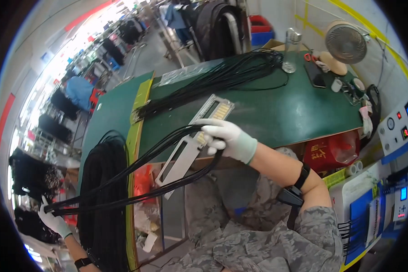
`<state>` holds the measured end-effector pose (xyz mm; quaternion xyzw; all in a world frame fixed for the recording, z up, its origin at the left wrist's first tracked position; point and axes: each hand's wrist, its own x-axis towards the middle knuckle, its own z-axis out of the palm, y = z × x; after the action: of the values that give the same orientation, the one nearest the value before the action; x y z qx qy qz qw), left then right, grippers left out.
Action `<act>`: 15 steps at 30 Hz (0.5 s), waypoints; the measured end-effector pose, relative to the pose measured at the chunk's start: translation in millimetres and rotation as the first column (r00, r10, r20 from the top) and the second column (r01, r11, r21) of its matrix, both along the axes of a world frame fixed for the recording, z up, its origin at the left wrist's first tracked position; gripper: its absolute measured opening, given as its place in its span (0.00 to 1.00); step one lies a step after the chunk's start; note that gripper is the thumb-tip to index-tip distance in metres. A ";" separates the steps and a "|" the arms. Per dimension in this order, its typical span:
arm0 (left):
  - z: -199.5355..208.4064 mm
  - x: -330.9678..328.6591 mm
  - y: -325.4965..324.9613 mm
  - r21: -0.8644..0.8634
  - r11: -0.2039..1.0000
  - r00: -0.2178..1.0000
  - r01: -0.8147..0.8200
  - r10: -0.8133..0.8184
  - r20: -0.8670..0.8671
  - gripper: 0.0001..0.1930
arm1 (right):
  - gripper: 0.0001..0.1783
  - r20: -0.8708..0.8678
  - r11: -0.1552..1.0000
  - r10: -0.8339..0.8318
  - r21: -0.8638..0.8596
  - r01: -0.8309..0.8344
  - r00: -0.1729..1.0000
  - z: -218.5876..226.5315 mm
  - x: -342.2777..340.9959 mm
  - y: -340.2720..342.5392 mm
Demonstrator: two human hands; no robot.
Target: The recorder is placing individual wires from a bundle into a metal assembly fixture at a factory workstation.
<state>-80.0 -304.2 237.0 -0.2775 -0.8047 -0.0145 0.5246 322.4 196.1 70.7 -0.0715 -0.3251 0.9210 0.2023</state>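
Observation:
A looped bundle of long thin black cables stretches between my two hands, its strands bowing apart in the middle. My left hand, in a white glove, is closed round the bundle far out at the left. My right hand, gloved in white with a pale green cuff, grips the other end with curled fingers. Beneath that hand lies a slotted silver metal plate, reaching over the table's front edge. Brass-coloured strips sit in its far part. Whether my right fingers also touch the plate I cannot tell.
On the green table lies another black cable bundle. A thick cable pile lies left of the yellow strip. A glass bottle, phone and fan stand back right; control boxes are far right.

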 end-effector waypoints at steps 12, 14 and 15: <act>-116.5 162.5 416.6 -0.144 0.369 0.391 0.918 -0.785 0.480 0.14 | 0.26 0.198 0.306 -0.950 0.428 0.850 0.242 -51.3 333.5 195.0; -163.1 202.9 481.5 -0.161 0.201 0.257 0.966 -0.733 0.629 0.15 | 0.32 -0.073 -0.158 -0.859 0.979 0.127 -0.507 -68.4 414.1 220.2; -177.3 195.5 479.0 -0.189 0.232 0.299 0.954 -0.722 0.624 0.15 | 0.34 -0.046 -0.076 -0.913 0.996 0.057 -0.405 -56.2 362.4 206.3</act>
<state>115.6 174.8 59.7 -0.7984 -0.5687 -0.1361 0.1435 684.8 402.3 14.5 -0.6676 -0.5475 0.0663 0.5002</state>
